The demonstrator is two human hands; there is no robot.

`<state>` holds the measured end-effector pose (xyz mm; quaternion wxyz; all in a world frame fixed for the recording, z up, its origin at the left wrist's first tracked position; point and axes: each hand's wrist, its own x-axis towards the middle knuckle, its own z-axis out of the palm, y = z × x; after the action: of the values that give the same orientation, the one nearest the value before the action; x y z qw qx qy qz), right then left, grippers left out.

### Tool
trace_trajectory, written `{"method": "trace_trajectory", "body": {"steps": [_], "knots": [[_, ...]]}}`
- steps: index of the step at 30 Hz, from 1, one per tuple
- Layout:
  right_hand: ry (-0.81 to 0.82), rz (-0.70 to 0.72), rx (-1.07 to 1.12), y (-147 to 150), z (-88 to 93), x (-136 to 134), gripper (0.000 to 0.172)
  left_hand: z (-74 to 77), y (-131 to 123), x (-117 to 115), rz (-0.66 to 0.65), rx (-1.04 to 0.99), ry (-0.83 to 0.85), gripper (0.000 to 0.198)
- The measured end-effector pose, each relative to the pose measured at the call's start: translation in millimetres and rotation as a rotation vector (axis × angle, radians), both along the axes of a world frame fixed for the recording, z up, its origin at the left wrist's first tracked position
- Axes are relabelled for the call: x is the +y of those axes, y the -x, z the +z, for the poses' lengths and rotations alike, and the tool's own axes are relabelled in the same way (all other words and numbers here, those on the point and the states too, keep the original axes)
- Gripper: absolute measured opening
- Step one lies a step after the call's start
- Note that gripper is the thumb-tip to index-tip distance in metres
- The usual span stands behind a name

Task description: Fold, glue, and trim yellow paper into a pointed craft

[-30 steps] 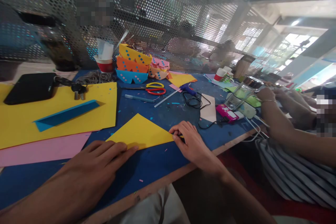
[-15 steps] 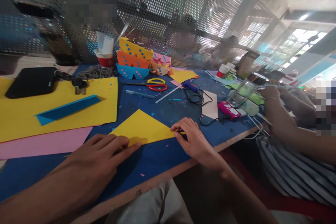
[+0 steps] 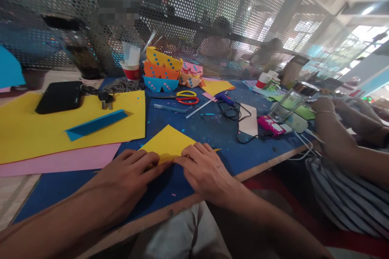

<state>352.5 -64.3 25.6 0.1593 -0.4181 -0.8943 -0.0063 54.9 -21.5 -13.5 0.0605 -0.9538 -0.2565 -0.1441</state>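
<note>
Yellow paper triangle (image 3: 169, 142): crooked-edge risk

Lies just below frame centre. Bare left hand (image 3: 130, 176) and bare right hand (image 3: 208, 172) touch its near edge; pinching or only pressing, can't tell. Uneven pressure could skew that edge. Sliding onto the small blue paper scrap (image 3: 183, 130) beyond could dent it.

Yellow paper (image 3: 168, 141), triangular, apex pointing away, on blue tabletop (image 3: 161, 190)
</note>
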Motion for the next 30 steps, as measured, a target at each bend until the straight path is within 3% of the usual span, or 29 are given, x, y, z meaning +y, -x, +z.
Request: {"method": "trace_trajectory", "body": {"steps": [8, 17, 26, 30], "knots": [[-0.075, 0.019, 0.024, -2, -7.0, 3, 0.025, 0.6, -4, -8, 0.033, -0.022, 0.021, 0.078], [-0.133, 0.068, -0.057, -6, -9.5, 1, 0.017, 4.5, -5, -11, 0.046, 0.007, 0.005, 0.078], [-0.156, 0.017, 0.081, -8, -12.5, -7, 0.027, 3.6, -4, -12, 0.07, 0.031, -0.012, 0.075], [-0.16, -0.001, 0.128, -10, -13.2, -8, 0.029, 6.2, 2, -9, 0.012, 0.022, 0.001, 0.069]]}}
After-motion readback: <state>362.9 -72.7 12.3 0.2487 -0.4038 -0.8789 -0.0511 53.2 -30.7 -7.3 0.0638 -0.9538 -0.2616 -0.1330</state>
